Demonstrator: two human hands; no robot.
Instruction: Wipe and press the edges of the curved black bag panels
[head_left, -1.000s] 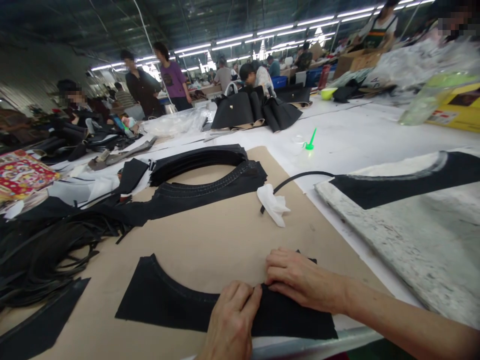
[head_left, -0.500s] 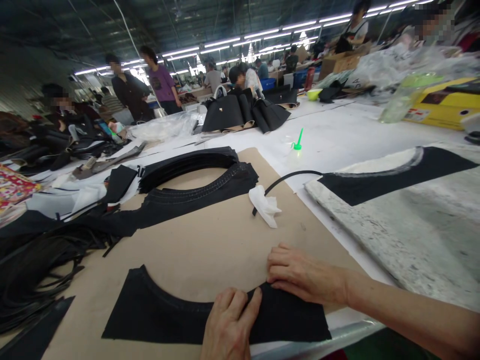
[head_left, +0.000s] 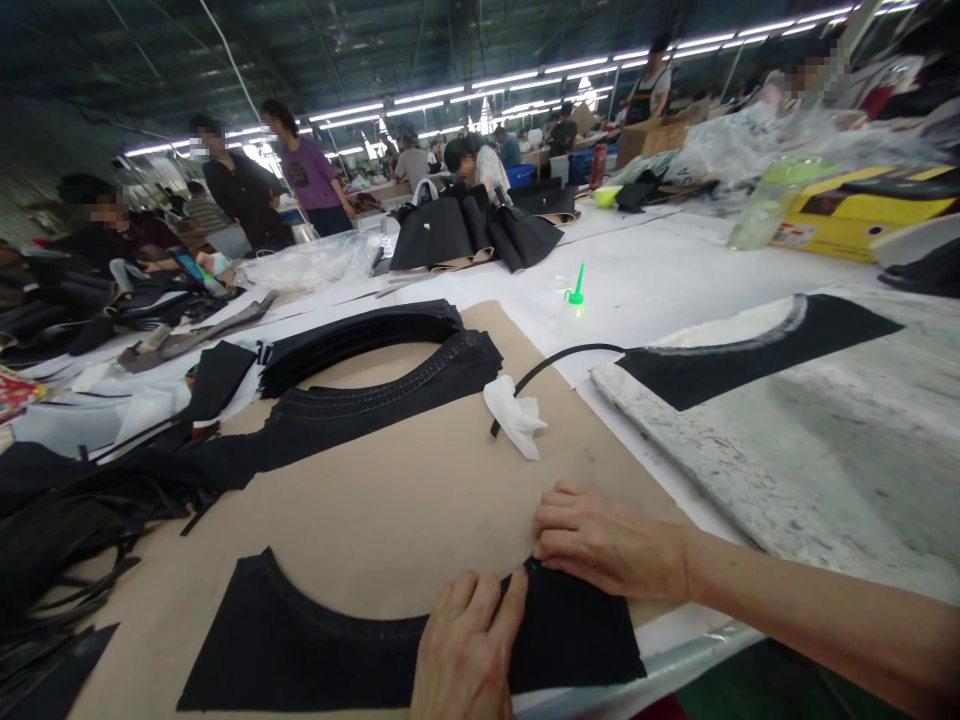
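A black piece of sheet material (head_left: 315, 655) with a curved cut-out along its far edge lies on a tan board. My left hand (head_left: 469, 640) rests on top of it, fingers stretched out and pressing beside the curve. Close to those fingertips, my right hand (head_left: 589, 535) has its fingers curled in a pinch at the right end of the curved edge; the fingertips are partly hidden. A crumpled white tissue (head_left: 516, 415) sits farther up the board around a thin black strip (head_left: 559, 353). That strip runs to another black curved piece (head_left: 675, 375) on a marbled slab.
Stacked black curved pieces (head_left: 382, 390) lie on the far part of the tan board (head_left: 390, 510). Loose black strips (head_left: 45, 540) crowd the left. A green-tipped bottle (head_left: 575, 305) stands beyond, near the marbled slab (head_left: 825, 470). Several people are farther back.
The view has shifted slightly, so the table things sit a little farther left. My right fingers still pinch the curved edge, and my left hand stays pressed on the black piece.
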